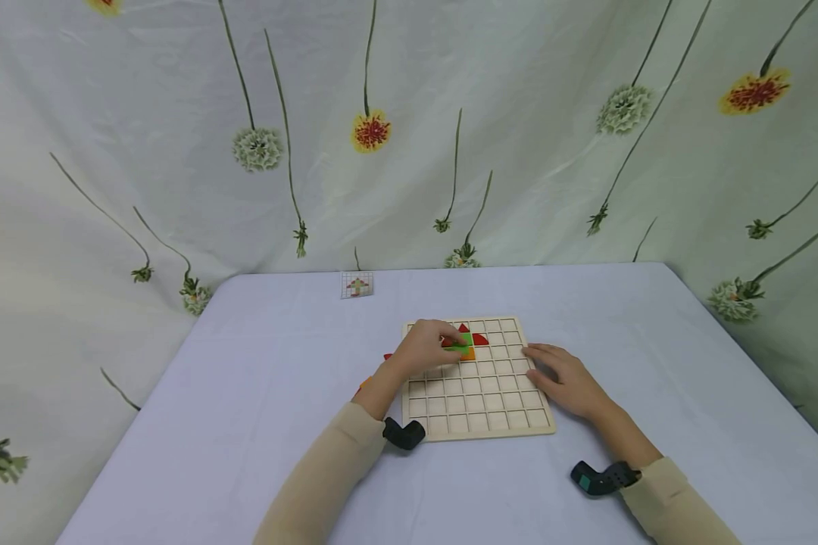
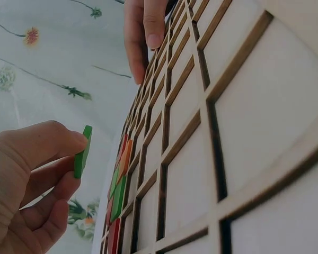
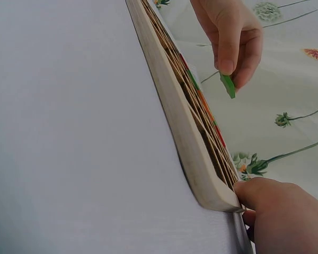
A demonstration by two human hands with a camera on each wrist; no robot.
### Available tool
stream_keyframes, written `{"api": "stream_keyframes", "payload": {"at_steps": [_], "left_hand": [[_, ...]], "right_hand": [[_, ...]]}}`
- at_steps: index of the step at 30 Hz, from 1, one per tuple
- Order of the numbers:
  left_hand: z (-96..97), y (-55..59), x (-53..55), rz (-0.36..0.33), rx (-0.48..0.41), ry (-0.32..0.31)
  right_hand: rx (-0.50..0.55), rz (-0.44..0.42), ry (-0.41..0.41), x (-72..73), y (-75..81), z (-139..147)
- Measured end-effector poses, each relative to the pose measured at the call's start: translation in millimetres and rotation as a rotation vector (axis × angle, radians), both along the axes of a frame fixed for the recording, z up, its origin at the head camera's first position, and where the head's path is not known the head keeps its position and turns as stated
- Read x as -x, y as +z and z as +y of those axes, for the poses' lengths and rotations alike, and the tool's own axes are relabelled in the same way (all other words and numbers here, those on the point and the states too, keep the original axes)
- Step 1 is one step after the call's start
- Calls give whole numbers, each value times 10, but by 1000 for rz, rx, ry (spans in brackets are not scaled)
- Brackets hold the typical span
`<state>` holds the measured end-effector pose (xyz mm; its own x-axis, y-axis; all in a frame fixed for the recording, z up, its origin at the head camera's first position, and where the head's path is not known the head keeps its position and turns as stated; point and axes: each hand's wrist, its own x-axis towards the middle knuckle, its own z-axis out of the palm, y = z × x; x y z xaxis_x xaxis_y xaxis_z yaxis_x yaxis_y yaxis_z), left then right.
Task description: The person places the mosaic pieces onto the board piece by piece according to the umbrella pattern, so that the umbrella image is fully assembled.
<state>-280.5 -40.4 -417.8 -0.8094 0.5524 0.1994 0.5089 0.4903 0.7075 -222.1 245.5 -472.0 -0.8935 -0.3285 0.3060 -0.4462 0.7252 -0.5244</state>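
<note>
My left hand (image 1: 425, 348) pinches a thin green tile (image 2: 83, 152) between thumb and fingers, held on edge above the board in both wrist views. Below it on the wooden grid board (image 1: 491, 401) lies a cluster of coloured tiles: a red triangle (image 1: 463, 328), a red quarter-round tile (image 1: 480, 339), an orange tile (image 1: 469, 353) and green ones; the left hand partly hides this cluster. At the board's right edge is my right hand (image 1: 569, 382), its fingertips and thumb touching the rim, fingers fairly straight.
A small pattern card (image 1: 357, 284) lies near the table's back edge. Left of the board, loose red and orange tiles (image 1: 366, 383) show partly from behind the left forearm. A flowered cloth (image 1: 518, 151) hangs behind the white-covered table (image 1: 279, 363).
</note>
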Motion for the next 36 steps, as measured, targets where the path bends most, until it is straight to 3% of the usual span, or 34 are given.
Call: {"api": "stream_keyframes", "payload": {"at_steps": [10,18,23,30,36], "left_hand": [[183,13,-5,-3,21,-22],[294,-84,51,2,2,-46],[358,-118,61,36,61,-51],[396,-168,66,59,96,-28],[394,-227,77,73,84,-27]], "right_hand": [[-14,-7,-4,6,2,5],[11,23,7,-6,12,-2],[15,71,5,-12,-8,-5],[-2,13,8,0,-3,4],[-16,21,2,-2,5,-1]]}}
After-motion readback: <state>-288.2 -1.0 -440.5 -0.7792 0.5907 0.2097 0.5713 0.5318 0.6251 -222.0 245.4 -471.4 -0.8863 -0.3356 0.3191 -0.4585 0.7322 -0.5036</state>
